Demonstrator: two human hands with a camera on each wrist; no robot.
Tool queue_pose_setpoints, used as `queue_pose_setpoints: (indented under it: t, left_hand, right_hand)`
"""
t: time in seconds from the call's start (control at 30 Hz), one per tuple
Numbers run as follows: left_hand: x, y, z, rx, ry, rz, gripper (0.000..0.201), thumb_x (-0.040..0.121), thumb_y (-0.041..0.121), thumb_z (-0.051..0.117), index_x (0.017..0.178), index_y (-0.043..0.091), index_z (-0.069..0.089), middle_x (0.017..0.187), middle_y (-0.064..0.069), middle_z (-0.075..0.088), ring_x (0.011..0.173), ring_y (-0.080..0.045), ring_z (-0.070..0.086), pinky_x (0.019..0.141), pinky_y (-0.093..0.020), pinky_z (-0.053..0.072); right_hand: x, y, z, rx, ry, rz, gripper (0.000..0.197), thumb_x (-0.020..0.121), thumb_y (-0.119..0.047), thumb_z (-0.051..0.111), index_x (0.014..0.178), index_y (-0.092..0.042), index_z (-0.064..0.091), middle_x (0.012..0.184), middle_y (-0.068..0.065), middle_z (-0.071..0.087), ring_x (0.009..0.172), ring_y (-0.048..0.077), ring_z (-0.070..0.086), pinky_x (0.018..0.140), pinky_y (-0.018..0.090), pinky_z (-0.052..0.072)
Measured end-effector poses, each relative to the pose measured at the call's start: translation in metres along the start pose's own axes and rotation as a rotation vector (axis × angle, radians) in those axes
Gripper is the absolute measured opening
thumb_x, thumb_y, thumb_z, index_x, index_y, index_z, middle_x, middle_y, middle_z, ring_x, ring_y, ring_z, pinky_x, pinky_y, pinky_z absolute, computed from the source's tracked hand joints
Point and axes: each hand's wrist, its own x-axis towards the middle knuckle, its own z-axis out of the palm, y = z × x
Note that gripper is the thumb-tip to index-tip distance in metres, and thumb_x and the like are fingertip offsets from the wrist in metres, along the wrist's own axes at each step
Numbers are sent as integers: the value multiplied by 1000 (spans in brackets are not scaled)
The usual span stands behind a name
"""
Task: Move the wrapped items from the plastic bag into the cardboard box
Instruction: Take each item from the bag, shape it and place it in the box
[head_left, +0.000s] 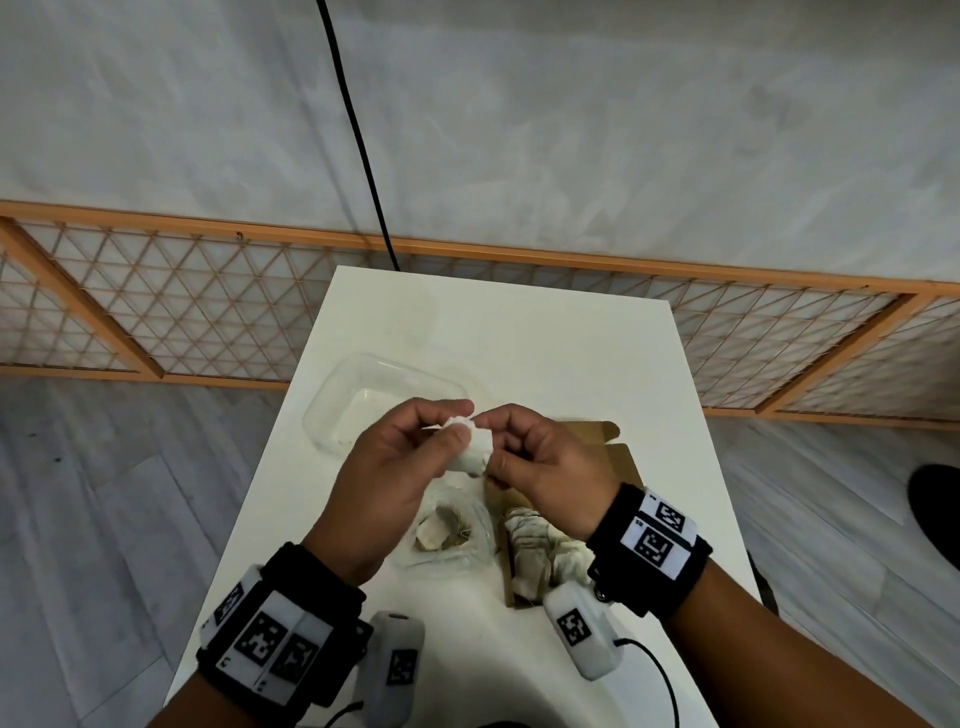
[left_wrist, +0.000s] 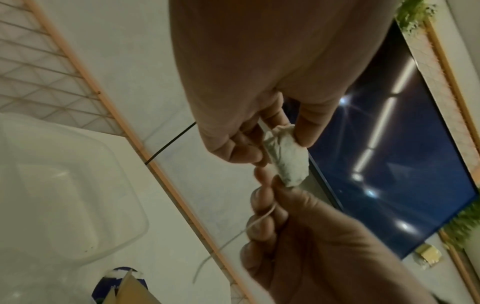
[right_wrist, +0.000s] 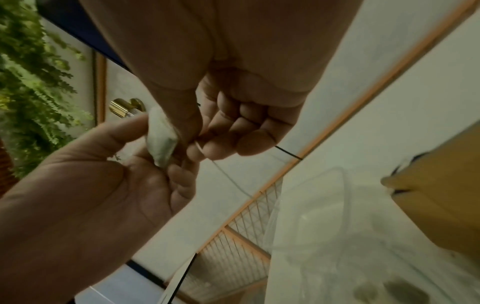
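Item: wrapped item, white, string trailing; held above the table between left hand, pinching its top, and right hand, curled at its lower end. Cardboard box at four o'clock, plastic bag at six. Step: mid-transfer. Next, likely: lower into box

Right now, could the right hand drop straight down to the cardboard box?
Probably yes. The right hand hovers just above the open cardboard box, nothing between them, but it and the left hand both pinch the wrapped item.

A home-like room: white table, lattice-panelled wall screen, brass door handle, leafy greenery.
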Motion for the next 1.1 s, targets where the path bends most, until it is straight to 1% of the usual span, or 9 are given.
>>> queue_pose_setpoints:
  t: [0.1, 0.17, 0.23, 0.3, 0.43, 0.57, 0.63, 0.83, 1.1]
  left_hand:
    - [-1, 1, -12, -56, 25, -17, 12, 94, 28, 68, 95, 16, 67, 107, 2, 77, 95, -14, 68, 82, -33, 50]
    - [-3, 0, -20, -71, 69, -17, 9, 95, 26, 69, 94, 17, 68, 92, 1, 72, 85, -13, 66, 83, -38, 50]
    - [-4, -4, -29, -50, 112, -22, 3, 99, 19, 67, 97, 18, 69, 90, -3, 73, 85, -19, 70, 83, -39, 51]
    - [-6, -7, -36, -49, 138, -36, 5, 101, 16, 64, 103, 14, 69, 90, -8, 76, 85, -25, 74, 83, -40, 52]
    - [-11, -11, -47, -77, 198, -67, 7, 102, 10, 61, 104, 5, 66, 81, -4, 74, 71, -12, 71, 68, -22, 55]
    - [-14, -15, -54, -111, 211, -92, 9, 101, 8, 61, 104, 0, 65, 84, -11, 74, 69, -13, 70, 64, -18, 55]
    - [-15, -16, -57, -117, 219, -103, 9, 101, 8, 62, 104, 1, 66, 87, -11, 75, 71, -13, 70, 63, -18, 55]
    - [-13, -21, -61, -107, 230, -102, 10, 100, 9, 63, 104, 1, 67, 97, -23, 75, 77, -18, 71, 66, -19, 56]
    - [-9, -22, -52, -65, 218, -79, 9, 101, 10, 62, 103, 3, 67, 78, -3, 74, 67, -10, 70, 65, -16, 54]
  right_hand:
    - [8, 11, 12, -13, -85, 70, 21, 99, 4, 58, 104, -16, 63, 84, 9, 71, 73, 13, 66, 69, 26, 55]
    - [18, 30, 19, -191, -82, 104, 30, 98, -9, 63, 91, -38, 66, 86, 1, 75, 79, 15, 69, 75, 33, 59]
    - [28, 49, 27, -511, -124, 117, 26, 98, -24, 62, 86, -46, 66, 96, -5, 75, 83, 10, 68, 86, 39, 59]
    - [38, 70, 39, -818, -252, 145, 21, 100, -27, 54, 104, -38, 70, 112, -7, 74, 97, 12, 68, 96, 36, 54]
    - [58, 121, 58, -1183, -523, 291, 40, 100, -18, 49, 136, -32, 61, 147, 0, 56, 136, 23, 51, 117, 33, 37]
    - [59, 154, 68, -1356, -615, 343, 50, 105, -17, 46, 155, -18, 40, 164, 7, 33, 151, 26, 30, 125, 38, 23]
    - [56, 168, 68, -1471, -596, 355, 59, 105, -21, 47, 160, -24, 26, 169, 2, 14, 153, 25, 21, 123, 47, 28]
    - [53, 132, 59, -1280, -386, 232, 34, 104, -27, 45, 132, -20, 63, 133, 4, 64, 123, 26, 60, 104, 37, 47]
    - [19, 56, 16, -704, 1, 166, 10, 93, -30, 71, 100, -30, 64, 94, -10, 65, 68, -2, 56, 64, 12, 43]
